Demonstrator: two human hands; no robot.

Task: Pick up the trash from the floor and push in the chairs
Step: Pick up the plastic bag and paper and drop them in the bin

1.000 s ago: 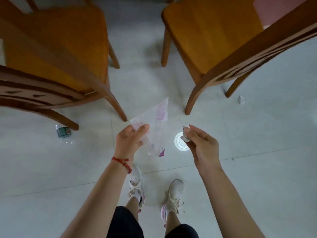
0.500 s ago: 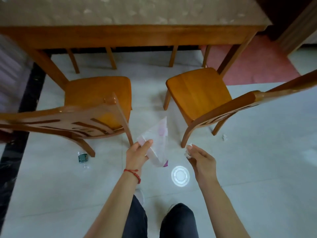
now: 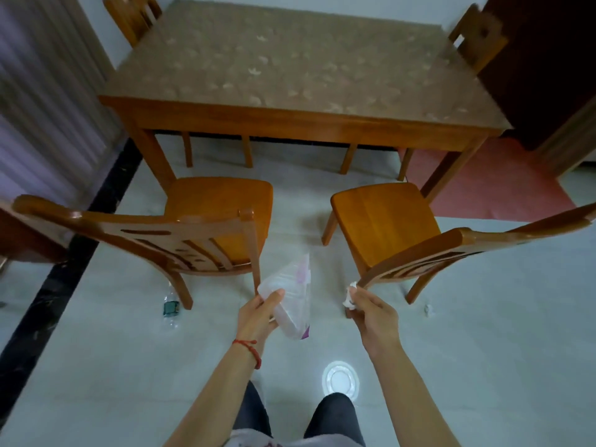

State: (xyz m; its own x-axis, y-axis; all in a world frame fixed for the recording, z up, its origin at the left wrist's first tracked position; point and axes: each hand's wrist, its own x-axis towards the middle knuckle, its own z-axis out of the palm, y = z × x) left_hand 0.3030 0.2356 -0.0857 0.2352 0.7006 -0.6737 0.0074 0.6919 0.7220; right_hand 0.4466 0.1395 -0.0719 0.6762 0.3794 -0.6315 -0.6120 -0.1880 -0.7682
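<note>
My left hand (image 3: 256, 312) pinches a clear plastic bag with pink print (image 3: 295, 298); my right hand (image 3: 371, 312) grips a crumpled white tissue (image 3: 350, 296). On the pale tile floor (image 3: 483, 350), a plastic bottle (image 3: 170, 309) and paper scrap (image 3: 428, 309) lie beside two pulled-out orange wooden chairs (image 3: 222, 204)

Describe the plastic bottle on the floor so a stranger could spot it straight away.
Find the left chair pulled out from the table. By its rear leg the plastic bottle lies on the floor: clear with a dark green label, unlike the white paper scrap.
</note>
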